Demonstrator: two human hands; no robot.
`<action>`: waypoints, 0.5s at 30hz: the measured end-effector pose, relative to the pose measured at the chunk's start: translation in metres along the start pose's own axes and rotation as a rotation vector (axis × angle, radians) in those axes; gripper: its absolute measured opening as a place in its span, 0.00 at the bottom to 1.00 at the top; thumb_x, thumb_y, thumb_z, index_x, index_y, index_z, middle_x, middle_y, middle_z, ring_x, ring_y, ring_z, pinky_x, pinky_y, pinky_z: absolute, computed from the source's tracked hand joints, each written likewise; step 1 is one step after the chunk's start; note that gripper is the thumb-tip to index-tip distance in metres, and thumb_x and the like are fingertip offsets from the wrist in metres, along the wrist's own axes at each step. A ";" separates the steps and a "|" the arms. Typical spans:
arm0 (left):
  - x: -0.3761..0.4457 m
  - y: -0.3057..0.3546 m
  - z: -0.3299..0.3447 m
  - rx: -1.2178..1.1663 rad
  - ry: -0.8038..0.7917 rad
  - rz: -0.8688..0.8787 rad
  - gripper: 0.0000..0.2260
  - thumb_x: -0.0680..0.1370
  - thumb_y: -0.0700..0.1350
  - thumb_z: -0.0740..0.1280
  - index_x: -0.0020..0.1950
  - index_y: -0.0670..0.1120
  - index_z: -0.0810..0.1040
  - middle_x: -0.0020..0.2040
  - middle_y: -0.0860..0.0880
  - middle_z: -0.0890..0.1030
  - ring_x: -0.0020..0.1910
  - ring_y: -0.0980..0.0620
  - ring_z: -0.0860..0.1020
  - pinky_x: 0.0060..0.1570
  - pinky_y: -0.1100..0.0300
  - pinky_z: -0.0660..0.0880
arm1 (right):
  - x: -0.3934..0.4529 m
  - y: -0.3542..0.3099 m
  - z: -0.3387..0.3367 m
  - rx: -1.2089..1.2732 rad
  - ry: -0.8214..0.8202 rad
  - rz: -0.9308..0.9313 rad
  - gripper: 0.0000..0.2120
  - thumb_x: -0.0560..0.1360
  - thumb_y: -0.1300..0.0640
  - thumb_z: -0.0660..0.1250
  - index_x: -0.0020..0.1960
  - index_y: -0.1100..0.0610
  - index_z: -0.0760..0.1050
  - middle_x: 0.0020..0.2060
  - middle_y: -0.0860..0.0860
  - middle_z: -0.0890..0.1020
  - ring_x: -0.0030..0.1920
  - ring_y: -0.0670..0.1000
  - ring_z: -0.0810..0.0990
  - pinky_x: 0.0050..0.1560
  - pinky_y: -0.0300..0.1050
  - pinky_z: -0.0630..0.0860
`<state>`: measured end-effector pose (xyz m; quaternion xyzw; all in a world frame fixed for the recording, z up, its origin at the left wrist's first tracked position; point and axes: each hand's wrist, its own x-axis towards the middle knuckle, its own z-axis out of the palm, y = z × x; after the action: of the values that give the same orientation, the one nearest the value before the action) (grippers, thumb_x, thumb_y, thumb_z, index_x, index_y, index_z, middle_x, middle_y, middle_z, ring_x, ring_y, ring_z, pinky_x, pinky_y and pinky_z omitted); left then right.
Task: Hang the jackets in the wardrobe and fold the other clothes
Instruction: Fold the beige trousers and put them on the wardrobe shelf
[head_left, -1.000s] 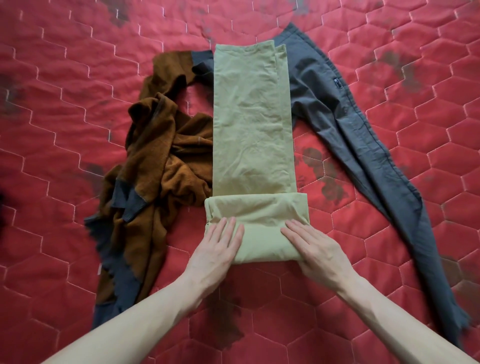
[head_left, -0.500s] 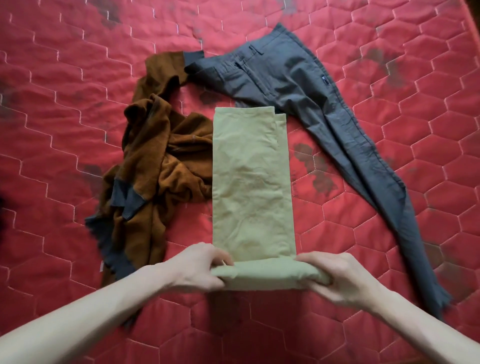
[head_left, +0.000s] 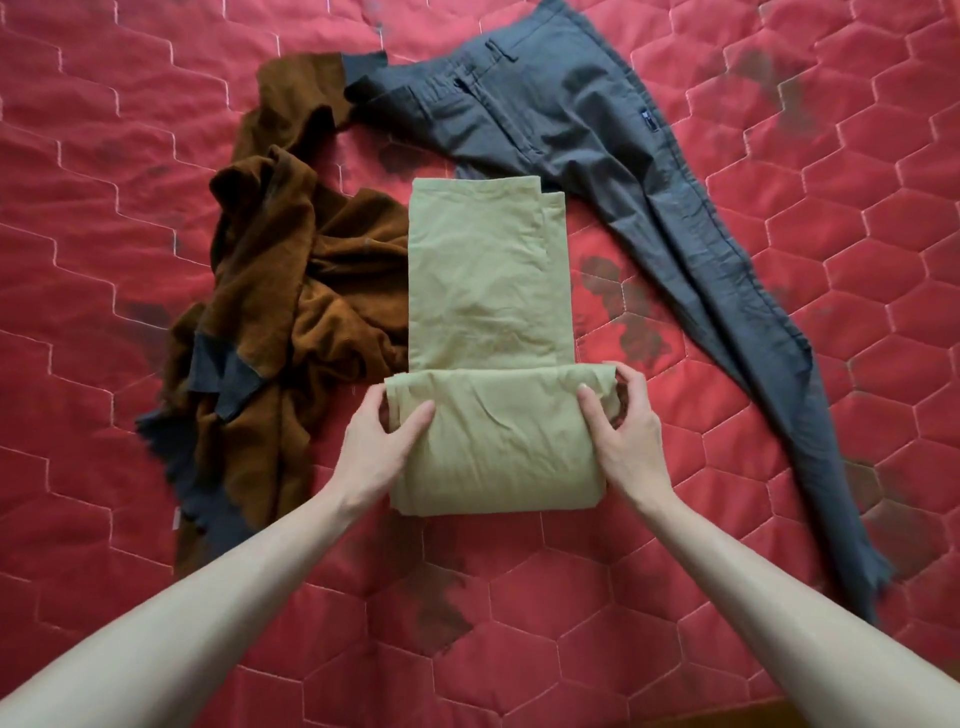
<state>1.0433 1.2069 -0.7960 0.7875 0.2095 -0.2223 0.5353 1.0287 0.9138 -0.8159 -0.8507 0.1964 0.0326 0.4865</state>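
Observation:
Olive-green trousers (head_left: 488, 280) lie lengthwise on the red quilted bed, with their near end folded over into a thick flap. My left hand (head_left: 382, 441) grips the flap's left edge, thumb on top and fingers tucked under. My right hand (head_left: 626, 423) grips the flap's right edge the same way. Grey trousers (head_left: 649, 208) stretch unfolded from the top centre down to the right. A crumpled brown garment with dark blue trim (head_left: 280, 312) lies bunched to the left of the green trousers.
The red hexagon-quilted cover (head_left: 519, 597) with dark blotches fills the view. Bare cover shows in front of the fold, between my forearms, and at the far left and far right.
The green trousers slid toward me, uncovering the grey trousers' waistband. My flat hands curled round the folded end, lifted it and turned it over forward, leaving a thicker flap and a shorter flat length.

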 end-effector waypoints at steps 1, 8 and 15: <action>0.001 -0.002 0.003 0.041 0.049 0.013 0.24 0.79 0.54 0.74 0.72 0.52 0.72 0.62 0.58 0.81 0.60 0.63 0.80 0.65 0.56 0.76 | 0.003 0.004 0.004 -0.045 0.031 -0.022 0.22 0.81 0.48 0.70 0.72 0.50 0.70 0.61 0.47 0.81 0.60 0.48 0.80 0.64 0.54 0.76; -0.013 -0.030 0.023 0.794 0.121 0.647 0.32 0.82 0.52 0.67 0.82 0.42 0.61 0.81 0.41 0.62 0.81 0.41 0.60 0.79 0.43 0.61 | -0.006 0.022 0.021 -0.691 0.026 -0.583 0.26 0.81 0.60 0.64 0.79 0.60 0.67 0.79 0.59 0.65 0.81 0.59 0.62 0.75 0.58 0.66; 0.003 -0.040 0.032 1.105 -0.303 0.732 0.55 0.68 0.71 0.68 0.86 0.51 0.48 0.86 0.45 0.44 0.85 0.42 0.42 0.81 0.38 0.52 | -0.012 0.034 0.031 -0.814 -0.203 -0.524 0.31 0.84 0.43 0.54 0.84 0.54 0.57 0.84 0.51 0.56 0.84 0.51 0.52 0.80 0.57 0.58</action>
<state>1.0190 1.1912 -0.8380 0.9257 -0.2920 -0.2092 0.1187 1.0098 0.9280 -0.8572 -0.9850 -0.1011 0.0659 0.1234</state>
